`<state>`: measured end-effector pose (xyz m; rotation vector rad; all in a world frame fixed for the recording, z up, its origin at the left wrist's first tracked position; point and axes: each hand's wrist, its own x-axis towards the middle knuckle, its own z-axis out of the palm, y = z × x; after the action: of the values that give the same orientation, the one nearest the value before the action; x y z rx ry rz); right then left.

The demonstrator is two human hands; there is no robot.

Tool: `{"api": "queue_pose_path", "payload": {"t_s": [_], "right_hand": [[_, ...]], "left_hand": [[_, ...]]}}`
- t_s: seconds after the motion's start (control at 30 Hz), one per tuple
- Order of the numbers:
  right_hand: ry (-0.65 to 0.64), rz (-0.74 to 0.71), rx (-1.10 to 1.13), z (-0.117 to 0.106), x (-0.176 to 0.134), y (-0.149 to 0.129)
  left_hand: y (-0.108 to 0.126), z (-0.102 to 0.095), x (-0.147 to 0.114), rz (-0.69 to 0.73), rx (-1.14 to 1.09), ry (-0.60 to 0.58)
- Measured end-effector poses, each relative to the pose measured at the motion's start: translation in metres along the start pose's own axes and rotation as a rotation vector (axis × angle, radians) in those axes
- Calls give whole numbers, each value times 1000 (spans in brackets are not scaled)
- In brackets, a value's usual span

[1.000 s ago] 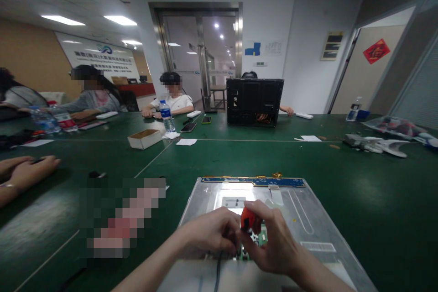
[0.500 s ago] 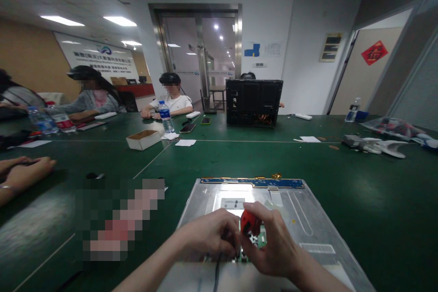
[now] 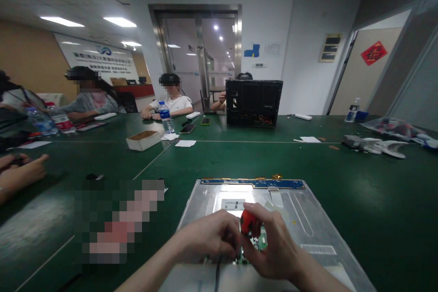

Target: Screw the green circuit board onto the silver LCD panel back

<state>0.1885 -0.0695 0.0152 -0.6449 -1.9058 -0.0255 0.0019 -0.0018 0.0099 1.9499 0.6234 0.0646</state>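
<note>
My right hand [image 3: 273, 242] is wrapped around a red-and-black screwdriver [image 3: 247, 222], held upright by its handle; the shaft is mostly hidden. Beneath it lies a green circuit board [image 3: 262, 239] on the back of a flat metal display panel [image 3: 294, 212]. Close beside the screwdriver, my left hand [image 3: 219, 232] is closed in a pinch low over the board. Whatever its fingertips hold is out of sight. A black cable [image 3: 217, 273] runs from below the left hand toward me. Along the panel's far edge is a blue circuit strip [image 3: 253, 183].
On the green table [image 3: 219, 159] stand an open cardboard box [image 3: 143, 140], a water bottle [image 3: 165, 118] and an upright black casing [image 3: 253, 102]. Grey-white parts [image 3: 372, 145] lie at right. A co-worker's hands [image 3: 23, 171] are at left; other people sit across the table.
My hands and the screwdriver stay almost in place. At left, the co-worker's hands have shifted a little left. Behind the black casing, a person's hand now shows at its left side.
</note>
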Motion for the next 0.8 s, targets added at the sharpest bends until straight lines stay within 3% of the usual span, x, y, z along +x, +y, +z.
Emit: {"api": "queue_pose_path", "payload": {"t_s": [0.17, 0.43, 0.8], "right_hand": [[-12, -21, 5, -1, 2, 0], [-9, -10, 6, -2, 1, -3], [-8, -25, -19, -1, 2, -2]], "left_hand": [[2, -1, 0, 32, 67, 33], [1, 3, -2, -54, -56, 12], [-2, 0, 0, -12, -59, 11]]}}
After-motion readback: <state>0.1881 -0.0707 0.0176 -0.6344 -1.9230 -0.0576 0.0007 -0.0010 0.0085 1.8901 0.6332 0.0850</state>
